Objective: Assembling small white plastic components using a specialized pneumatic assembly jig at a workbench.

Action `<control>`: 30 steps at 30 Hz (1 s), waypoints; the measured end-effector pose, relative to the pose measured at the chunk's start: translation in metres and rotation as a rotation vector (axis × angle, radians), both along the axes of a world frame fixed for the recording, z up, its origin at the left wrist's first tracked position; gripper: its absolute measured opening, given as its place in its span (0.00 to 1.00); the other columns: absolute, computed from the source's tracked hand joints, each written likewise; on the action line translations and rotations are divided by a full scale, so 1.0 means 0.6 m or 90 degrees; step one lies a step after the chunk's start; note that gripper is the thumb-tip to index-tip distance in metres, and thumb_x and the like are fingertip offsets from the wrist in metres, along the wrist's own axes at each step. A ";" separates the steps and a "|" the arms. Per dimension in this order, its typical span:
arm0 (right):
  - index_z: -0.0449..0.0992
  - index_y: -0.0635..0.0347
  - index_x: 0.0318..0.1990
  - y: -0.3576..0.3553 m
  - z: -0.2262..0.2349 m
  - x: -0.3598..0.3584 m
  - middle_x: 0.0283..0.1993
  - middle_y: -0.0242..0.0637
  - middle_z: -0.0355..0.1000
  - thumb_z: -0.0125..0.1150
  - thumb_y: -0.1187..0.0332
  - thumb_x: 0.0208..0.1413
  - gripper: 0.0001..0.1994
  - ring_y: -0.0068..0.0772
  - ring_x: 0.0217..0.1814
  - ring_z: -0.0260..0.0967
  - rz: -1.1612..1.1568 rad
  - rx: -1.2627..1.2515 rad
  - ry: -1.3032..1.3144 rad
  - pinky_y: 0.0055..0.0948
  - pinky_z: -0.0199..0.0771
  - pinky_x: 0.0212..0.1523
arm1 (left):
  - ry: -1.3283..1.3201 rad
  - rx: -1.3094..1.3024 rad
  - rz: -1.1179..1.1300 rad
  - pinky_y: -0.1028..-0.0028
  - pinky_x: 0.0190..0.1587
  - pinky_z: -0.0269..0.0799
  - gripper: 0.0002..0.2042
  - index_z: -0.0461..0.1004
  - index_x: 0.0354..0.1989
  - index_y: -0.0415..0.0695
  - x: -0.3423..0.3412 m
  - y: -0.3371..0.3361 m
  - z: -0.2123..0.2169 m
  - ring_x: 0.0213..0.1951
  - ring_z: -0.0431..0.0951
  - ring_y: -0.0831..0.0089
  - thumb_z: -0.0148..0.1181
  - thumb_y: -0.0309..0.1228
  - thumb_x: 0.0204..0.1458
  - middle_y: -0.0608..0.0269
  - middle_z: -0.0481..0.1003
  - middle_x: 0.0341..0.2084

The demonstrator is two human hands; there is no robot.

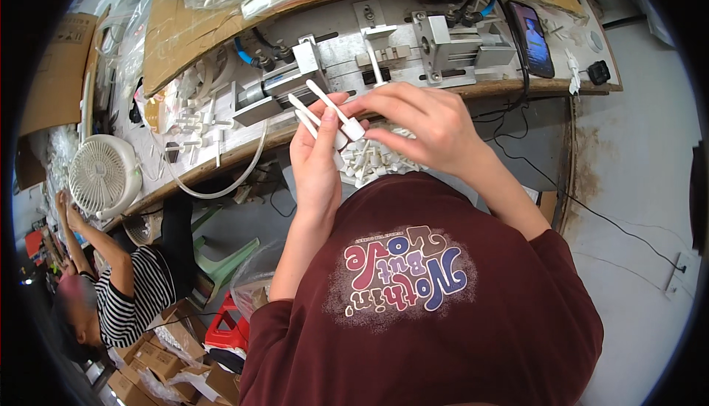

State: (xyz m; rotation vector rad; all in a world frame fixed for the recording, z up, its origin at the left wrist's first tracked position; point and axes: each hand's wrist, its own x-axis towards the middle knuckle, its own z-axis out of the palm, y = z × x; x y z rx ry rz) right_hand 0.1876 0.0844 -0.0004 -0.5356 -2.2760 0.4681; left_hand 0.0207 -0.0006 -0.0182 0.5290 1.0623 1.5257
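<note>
Several white plastic sticks with thick capped ends [330, 105] are pinched in my left hand [316, 156], fanned out and pointing up and to the left. My right hand [432, 127] is beside them, its thumb and fingers apart around the capped end of the nearest stick; whether they touch it is hard to tell. Below both hands lies a heap of small white plastic parts [377, 161], partly hidden by my hands and shirt. Just beyond, a white stick [374, 60] stands at a metal fixture [384, 53] on the bench.
Metal clamp blocks [450, 48] with hoses line the bench. A phone [533, 40] lies at the right, with cables hanging below. Loose white parts [196, 129] and a round fan [105, 176] are at the left. Another person in a striped shirt [136, 295] works at the lower left near cardboard boxes [159, 362].
</note>
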 end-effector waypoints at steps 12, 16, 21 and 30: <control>0.79 0.61 0.42 -0.011 0.000 0.010 0.43 0.35 0.74 0.71 0.72 0.44 0.15 0.36 0.38 0.73 0.030 0.020 0.017 0.32 0.75 0.35 | 0.040 -0.015 -0.112 0.74 0.46 0.77 0.16 0.68 0.58 0.34 0.010 0.008 -0.003 0.47 0.78 0.74 0.48 0.31 0.68 0.55 0.77 0.47; 0.79 0.62 0.42 0.002 -0.024 0.013 0.48 0.36 0.76 0.71 0.72 0.44 0.15 0.37 0.39 0.74 -0.058 0.007 0.033 0.32 0.76 0.36 | 0.241 0.043 -0.041 0.80 0.35 0.76 0.15 0.70 0.55 0.35 0.025 0.013 -0.007 0.38 0.77 0.80 0.44 0.32 0.70 0.57 0.78 0.44; 0.78 0.60 0.39 0.009 -0.042 0.008 0.55 0.36 0.76 0.69 0.72 0.44 0.12 0.32 0.39 0.76 -0.129 0.129 -0.127 0.29 0.76 0.35 | 0.237 0.037 0.014 0.82 0.26 0.63 0.13 0.70 0.53 0.36 0.008 0.009 -0.008 0.25 0.66 0.85 0.45 0.31 0.69 0.58 0.77 0.37; 0.75 0.60 0.36 0.026 -0.033 -0.014 0.55 0.38 0.77 0.65 0.72 0.47 0.08 0.31 0.21 0.73 -0.155 0.157 -0.244 0.27 0.74 0.26 | 0.167 0.036 0.007 0.83 0.22 0.56 0.14 0.68 0.52 0.38 0.011 0.003 -0.003 0.23 0.62 0.85 0.44 0.36 0.69 0.64 0.72 0.31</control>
